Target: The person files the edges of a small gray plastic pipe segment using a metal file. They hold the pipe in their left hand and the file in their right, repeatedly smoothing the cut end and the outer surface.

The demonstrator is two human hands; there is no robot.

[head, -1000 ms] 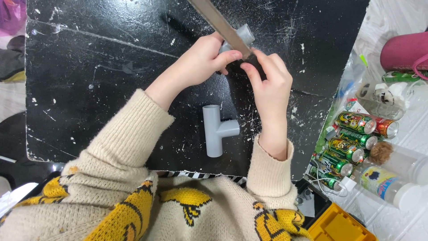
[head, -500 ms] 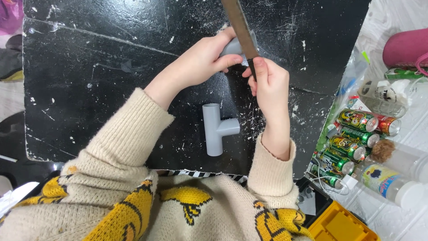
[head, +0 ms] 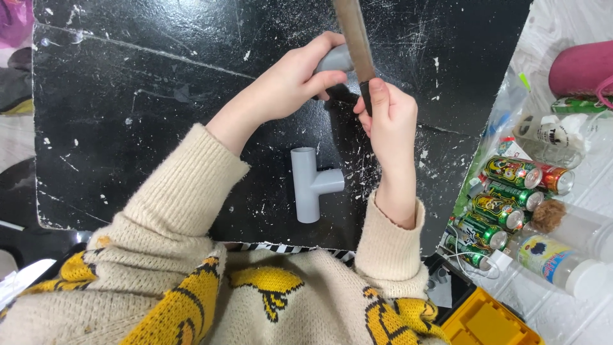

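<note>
My left hand (head: 295,82) grips a short grey pipe piece (head: 334,59) on the black, white-scratched board (head: 128,128). My right hand (head: 385,121) holds the dark handle of a flat metal file (head: 354,35), whose blade points up and away and lies against the pipe piece. Near my chest a grey plastic tee fitting (head: 311,183) lies flat on the board, between my two forearms and untouched.
Right of the board lie several green drink cans (head: 504,198), clear plastic bottles (head: 555,255) and a pink bag (head: 584,67). A yellow case (head: 485,319) sits at the bottom right. The board's left edge borders dark floor.
The file has swung from a slant to nearly upright and moved right along the pipe piece. My right hand closed around its handle. The tee fitting has stayed put.
</note>
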